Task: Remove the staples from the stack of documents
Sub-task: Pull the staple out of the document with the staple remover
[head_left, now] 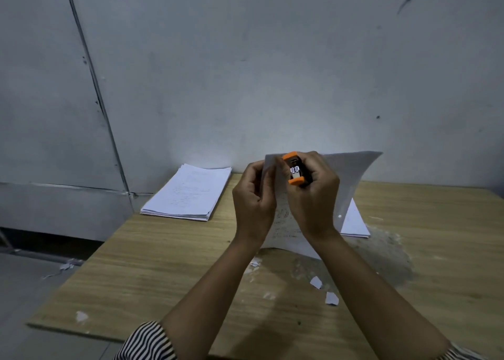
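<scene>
The right hand [313, 196] has its fingers [317, 166] curled round an orange staple remover [294, 168], squeezing it at the top corner of a stapled document [351, 174] held up off the worktop [163, 264]. The left hand [255, 196] pinches that same corner just beside the remover. The sheets look light, thin and floppy, curving under their own weight, and probably tear easily, as the paper scraps [316, 282] below the remover suggest; holding close to the staple seems wise. A paper stack [188, 193] lies left of the remover, another stack [354, 223] behind the lifted sheets.
</scene>
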